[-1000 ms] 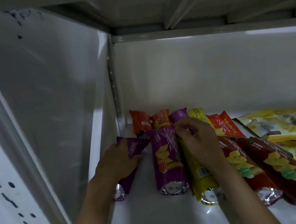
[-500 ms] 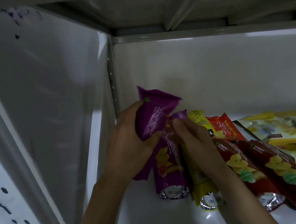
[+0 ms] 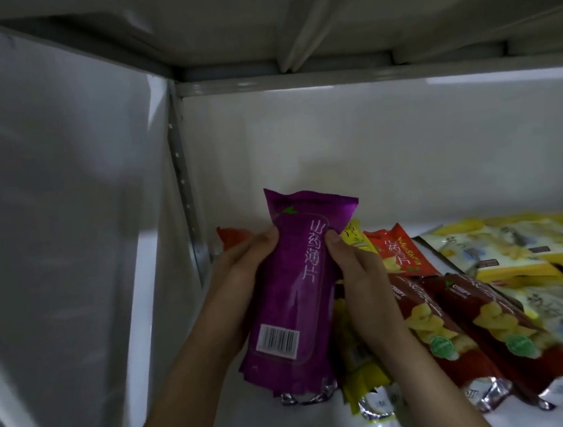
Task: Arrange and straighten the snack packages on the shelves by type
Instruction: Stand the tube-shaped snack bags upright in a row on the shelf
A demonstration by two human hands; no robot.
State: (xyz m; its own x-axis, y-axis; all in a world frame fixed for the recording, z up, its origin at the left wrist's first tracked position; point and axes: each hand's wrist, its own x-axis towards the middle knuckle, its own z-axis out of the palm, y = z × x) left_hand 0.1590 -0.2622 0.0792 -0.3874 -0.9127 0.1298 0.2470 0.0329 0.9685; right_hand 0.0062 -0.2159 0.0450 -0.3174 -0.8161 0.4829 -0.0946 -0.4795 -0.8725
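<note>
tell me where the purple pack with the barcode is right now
Centre-left of the head view: the purple pack is held between the left hand and right hand, beside the yellow pack.

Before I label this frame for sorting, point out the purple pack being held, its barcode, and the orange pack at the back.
Purple pack (image 3: 300, 280): head view, middle of its printed back face.
Barcode (image 3: 278, 338): head view, centre of the white label.
Orange pack (image 3: 234, 240): head view, its visible top corner.

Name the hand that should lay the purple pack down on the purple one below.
Probably left. The left hand grips the purple pack along its outer side; the right hand only pinches its edge.
</note>
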